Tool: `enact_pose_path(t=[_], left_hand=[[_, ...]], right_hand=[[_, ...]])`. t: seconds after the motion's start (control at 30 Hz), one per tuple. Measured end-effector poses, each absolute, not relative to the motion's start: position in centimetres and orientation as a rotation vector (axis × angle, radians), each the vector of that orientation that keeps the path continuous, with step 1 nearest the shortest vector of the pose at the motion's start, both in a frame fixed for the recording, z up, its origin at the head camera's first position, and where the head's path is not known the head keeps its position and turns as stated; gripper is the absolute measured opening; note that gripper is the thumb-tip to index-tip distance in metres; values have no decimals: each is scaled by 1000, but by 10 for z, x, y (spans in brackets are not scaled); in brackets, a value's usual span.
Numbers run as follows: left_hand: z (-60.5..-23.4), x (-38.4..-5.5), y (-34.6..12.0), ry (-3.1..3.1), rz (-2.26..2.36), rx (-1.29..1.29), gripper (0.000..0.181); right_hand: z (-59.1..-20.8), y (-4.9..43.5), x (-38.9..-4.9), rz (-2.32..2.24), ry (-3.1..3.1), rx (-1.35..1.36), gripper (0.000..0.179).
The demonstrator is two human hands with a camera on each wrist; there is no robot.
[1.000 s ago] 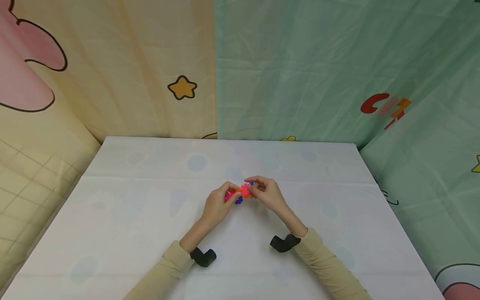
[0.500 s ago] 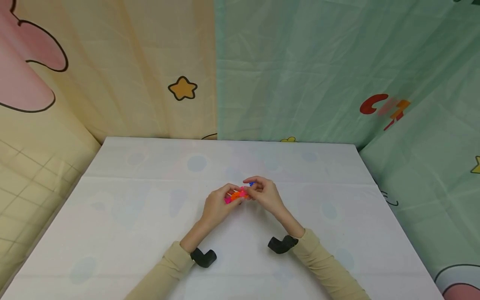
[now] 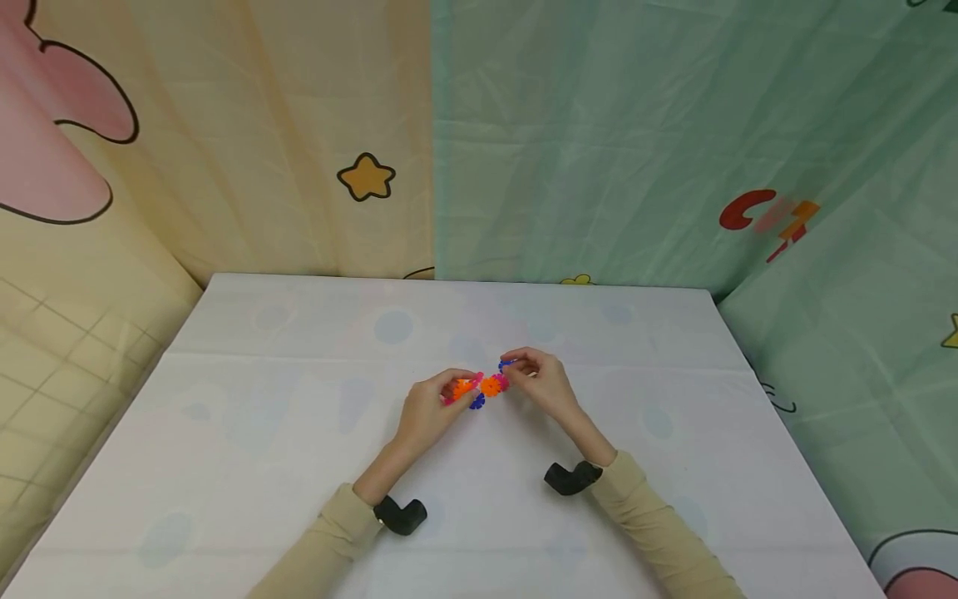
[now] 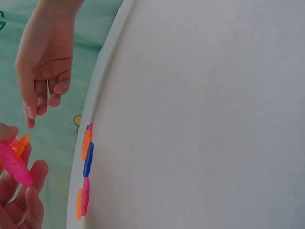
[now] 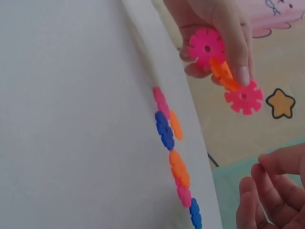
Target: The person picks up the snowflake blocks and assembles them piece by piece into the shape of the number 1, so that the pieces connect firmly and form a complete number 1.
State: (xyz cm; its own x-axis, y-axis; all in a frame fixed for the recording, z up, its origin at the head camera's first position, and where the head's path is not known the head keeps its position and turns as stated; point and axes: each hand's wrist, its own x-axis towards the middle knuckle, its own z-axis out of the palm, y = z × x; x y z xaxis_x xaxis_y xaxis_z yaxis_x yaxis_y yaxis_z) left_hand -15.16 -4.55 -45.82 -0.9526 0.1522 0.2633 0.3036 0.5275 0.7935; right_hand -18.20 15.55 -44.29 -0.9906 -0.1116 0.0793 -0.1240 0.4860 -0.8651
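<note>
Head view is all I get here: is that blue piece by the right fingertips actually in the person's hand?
Observer: No. The right wrist view shows the blue piece on the table, apart from the fingers of the right hand.
Visitor: And what's the left hand pinching? It's just a bright blob to me.
Observer: The left hand holds two notched pink discs with an orange piece between them; each pink disc has a central hole.

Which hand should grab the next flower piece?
Probably the right hand: it looks empty and is near a blue flower piece, while the left hand holds pink and orange pieces.
</note>
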Motion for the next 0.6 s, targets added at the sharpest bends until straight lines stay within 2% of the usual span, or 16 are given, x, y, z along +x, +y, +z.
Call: enact_pose_path(t=[0.23, 0.6], left_hand=[[-457, -151, -48, -2589, -1429, -347, 26], [-456, -156, -52, -2548, -1511, -313, 24]], right_hand=[[-448, 166, -193, 1483, -2768, 149, 23], [-452, 172, -207, 1357, -2869, 191, 29]])
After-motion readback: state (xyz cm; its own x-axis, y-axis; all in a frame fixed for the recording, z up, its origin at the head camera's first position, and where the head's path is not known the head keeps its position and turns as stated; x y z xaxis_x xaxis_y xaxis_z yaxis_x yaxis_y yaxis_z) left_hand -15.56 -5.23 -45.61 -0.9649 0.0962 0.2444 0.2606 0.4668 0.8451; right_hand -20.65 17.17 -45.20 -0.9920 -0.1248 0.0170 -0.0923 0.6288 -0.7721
